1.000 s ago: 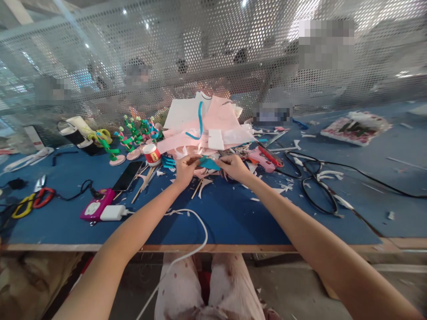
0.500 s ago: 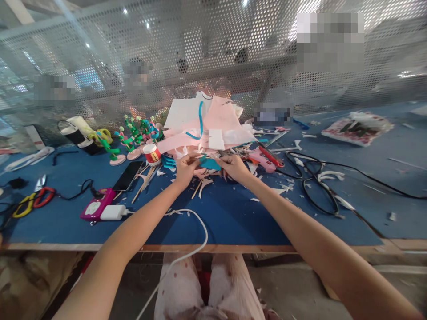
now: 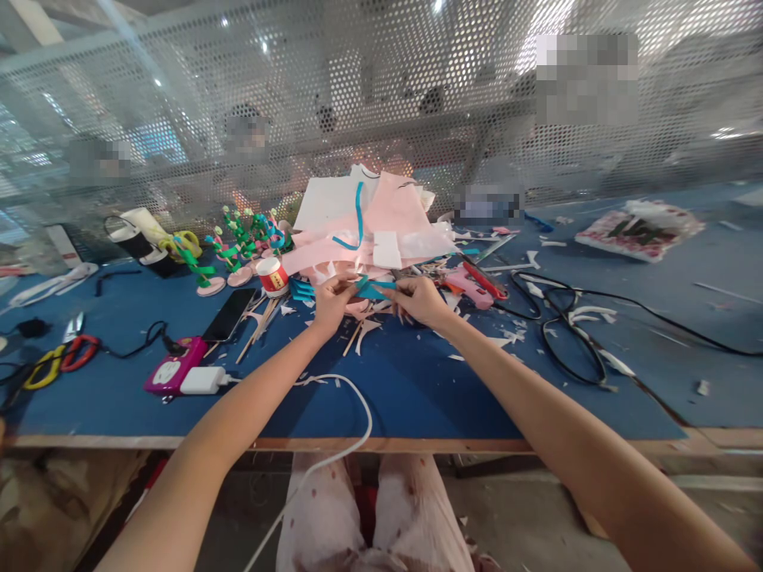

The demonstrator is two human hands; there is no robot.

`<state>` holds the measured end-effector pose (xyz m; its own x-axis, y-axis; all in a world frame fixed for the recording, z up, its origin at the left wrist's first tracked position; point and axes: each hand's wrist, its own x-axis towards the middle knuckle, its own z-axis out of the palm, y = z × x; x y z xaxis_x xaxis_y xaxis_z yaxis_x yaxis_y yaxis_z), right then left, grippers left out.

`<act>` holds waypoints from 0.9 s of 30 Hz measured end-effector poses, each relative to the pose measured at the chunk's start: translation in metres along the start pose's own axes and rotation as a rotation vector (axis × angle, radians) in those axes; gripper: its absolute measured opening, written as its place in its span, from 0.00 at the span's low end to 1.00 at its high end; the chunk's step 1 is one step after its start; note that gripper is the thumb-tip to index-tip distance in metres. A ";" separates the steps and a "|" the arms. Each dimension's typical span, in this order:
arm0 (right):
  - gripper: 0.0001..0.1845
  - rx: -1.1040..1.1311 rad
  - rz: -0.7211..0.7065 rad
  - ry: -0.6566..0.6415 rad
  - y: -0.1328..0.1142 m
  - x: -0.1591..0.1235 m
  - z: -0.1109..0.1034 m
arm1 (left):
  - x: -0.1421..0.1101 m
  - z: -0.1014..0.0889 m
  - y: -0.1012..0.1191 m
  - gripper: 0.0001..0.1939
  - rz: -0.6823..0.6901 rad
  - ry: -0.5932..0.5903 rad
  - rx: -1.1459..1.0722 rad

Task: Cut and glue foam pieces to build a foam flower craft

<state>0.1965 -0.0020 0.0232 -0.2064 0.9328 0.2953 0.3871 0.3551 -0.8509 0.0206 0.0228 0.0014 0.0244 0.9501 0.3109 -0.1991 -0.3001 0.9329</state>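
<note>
Both hands meet over scraps in the middle of the table. A teal-blue strip (image 3: 375, 292), which looks like paper or felt, stretches between them. My left hand (image 3: 332, 306) pinches its left end, thumb against fingers. From the other side my right hand (image 3: 422, 302) grips the strip, its thumb lying along the lower edge. Just beyond the fingers is a pile of pink sheets (image 3: 396, 208) and white sheets (image 3: 325, 202), with a loose blue strip (image 3: 359, 208) on top. More folded teal pieces (image 3: 302, 289) lie beside my left hand, near a red-and-white jar (image 3: 273, 278).
A pink glue gun (image 3: 468, 287) and a red-handled tool (image 3: 486, 280) lie right of my hands, with a looping black cable (image 3: 551, 322). At left are small green plant-like models (image 3: 238, 238), a phone (image 3: 230, 314), a magenta power strip (image 3: 174, 367) and scissors (image 3: 75, 349).
My right thumb has slid left over the teal strip, and the strip now shows narrower, as if folded or tilted. My left hand has barely moved.
</note>
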 end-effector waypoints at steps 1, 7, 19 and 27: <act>0.27 -0.008 -0.010 0.001 0.001 0.000 0.000 | 0.000 0.000 0.000 0.18 -0.005 -0.004 0.001; 0.26 -0.011 -0.025 0.006 0.002 0.000 0.000 | 0.000 0.001 -0.002 0.19 -0.026 -0.002 -0.027; 0.26 0.041 -0.043 0.021 0.000 -0.002 0.003 | -0.004 0.006 0.003 0.27 -0.146 0.010 -0.151; 0.27 0.084 0.005 0.019 0.000 -0.002 0.006 | -0.003 0.005 0.002 0.19 -0.115 0.093 -0.122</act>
<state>0.1914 -0.0046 0.0202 -0.1877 0.9357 0.2986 0.3114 0.3450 -0.8854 0.0254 0.0189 0.0032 -0.0356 0.9829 0.1805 -0.3175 -0.1824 0.9306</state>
